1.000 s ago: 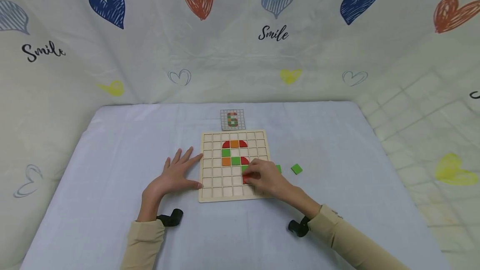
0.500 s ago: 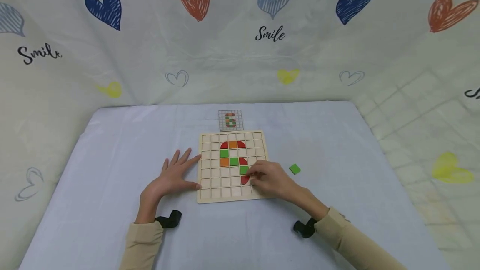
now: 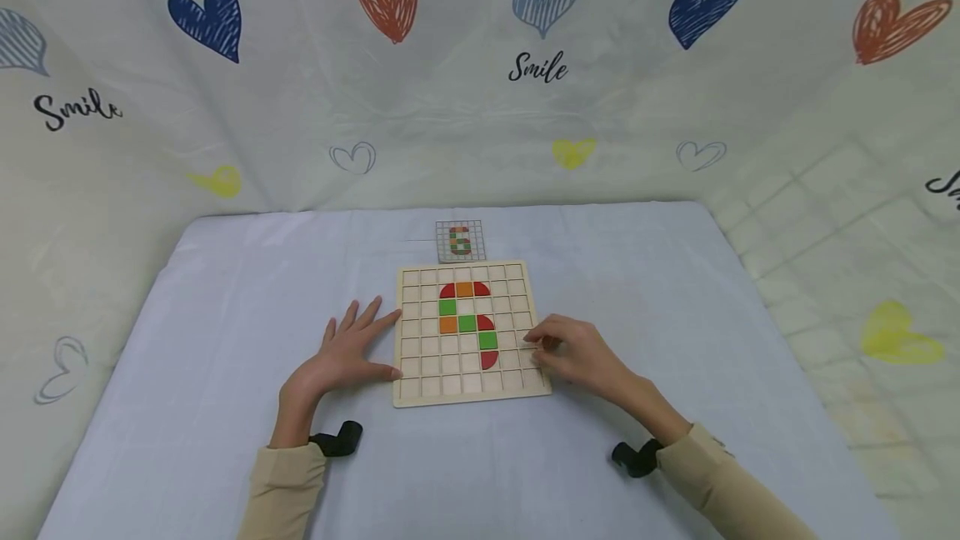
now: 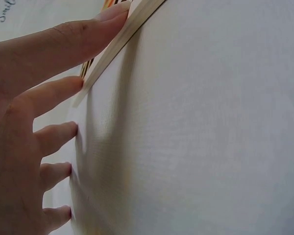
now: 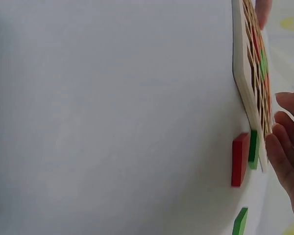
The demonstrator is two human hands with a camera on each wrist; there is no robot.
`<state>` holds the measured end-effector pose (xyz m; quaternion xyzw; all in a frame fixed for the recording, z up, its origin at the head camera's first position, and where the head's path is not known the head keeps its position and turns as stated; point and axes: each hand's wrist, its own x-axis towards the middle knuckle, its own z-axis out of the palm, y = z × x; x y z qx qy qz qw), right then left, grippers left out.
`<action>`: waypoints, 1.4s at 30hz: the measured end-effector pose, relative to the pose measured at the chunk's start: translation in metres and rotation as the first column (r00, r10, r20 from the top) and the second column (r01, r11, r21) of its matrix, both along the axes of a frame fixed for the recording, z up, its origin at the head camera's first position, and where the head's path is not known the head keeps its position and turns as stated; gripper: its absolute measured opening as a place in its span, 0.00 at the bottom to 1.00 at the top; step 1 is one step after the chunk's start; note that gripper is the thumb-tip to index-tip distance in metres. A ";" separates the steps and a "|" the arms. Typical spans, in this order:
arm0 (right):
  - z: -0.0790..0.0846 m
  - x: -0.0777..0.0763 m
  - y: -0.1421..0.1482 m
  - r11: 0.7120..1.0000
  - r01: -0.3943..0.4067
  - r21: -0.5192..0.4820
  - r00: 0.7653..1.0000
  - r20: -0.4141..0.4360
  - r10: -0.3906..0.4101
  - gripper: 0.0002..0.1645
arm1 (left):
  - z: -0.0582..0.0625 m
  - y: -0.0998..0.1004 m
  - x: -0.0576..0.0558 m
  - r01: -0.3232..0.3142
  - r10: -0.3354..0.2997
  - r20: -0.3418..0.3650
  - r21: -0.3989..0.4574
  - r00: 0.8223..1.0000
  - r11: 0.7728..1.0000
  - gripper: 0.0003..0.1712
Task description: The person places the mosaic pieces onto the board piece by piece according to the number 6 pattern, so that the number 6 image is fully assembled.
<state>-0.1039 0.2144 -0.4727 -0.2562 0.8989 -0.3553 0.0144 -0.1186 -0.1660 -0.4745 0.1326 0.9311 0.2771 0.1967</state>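
Note:
A wooden grid board (image 3: pixel 420 390) lies on the white cloth, with red, orange and green tiles set in its cells. My left hand (image 3: pixel 345 357) lies spread at the board's left side. In the left wrist view its thumb (image 4: pixel 63 46) and index fingertip touch the board's edge. Over the right edge is my right hand (image 3: pixel 581 352), its fingers loosely bent and holding nothing. A red quarter-round tile (image 3: pixel 489 359) sits below a green square tile (image 3: pixel 487 341) in the grid. Beside the board, in the right wrist view, are a loose red tile (image 5: pixel 239 159) and a green tile (image 5: pixel 253 149).
Behind the board lies a small pattern card (image 3: pixel 461 241) with a gridded coloured figure. Another loose green tile (image 5: pixel 240 223) lies farther from the board in the right wrist view. A curtain printed with hearts (image 3: pixel 386 7) hangs behind the table.
My right hand has moved right, off the red quarter-round tile to the board's right edge, and now covers the loose green tile in the head view. My left hand stays put.

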 end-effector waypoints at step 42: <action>-0.006 -0.008 0.067 0.979 0.091 0.185 0.996 -0.039 -0.085 0.22 | 0.000 0.001 0.000 -0.012 0.012 0.018 0.005 1.000 1.000 0.55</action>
